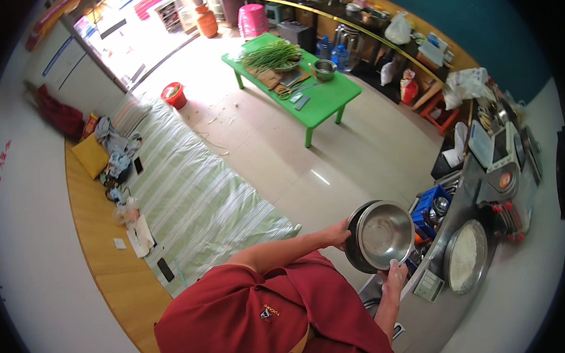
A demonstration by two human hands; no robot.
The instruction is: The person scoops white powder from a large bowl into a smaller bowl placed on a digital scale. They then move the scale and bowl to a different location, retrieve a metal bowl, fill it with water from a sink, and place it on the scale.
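A shiny stainless steel bowl (386,233) is held tilted in front of my body, its inside facing up towards me. Behind it, overlapping on the left, is a darker metal bowl or basin (354,242). The fingers of my left hand (338,234) grip the left rim of the darker one. My right hand (394,274), whitened as if with flour, holds the lower rim, its thumb by the shiny bowl. On the steel counter to the right sit a round metal basin of white powder (464,256) and a digital scale (429,285).
A blue crate (429,212) of metal ware stands by the counter. Farther off, a green table (329,98) carries leafy green stalks (272,56), scissors (286,92) and a metal pot (325,69). A striped bed (193,194) lies left; a red bucket (173,96) stands on the floor.
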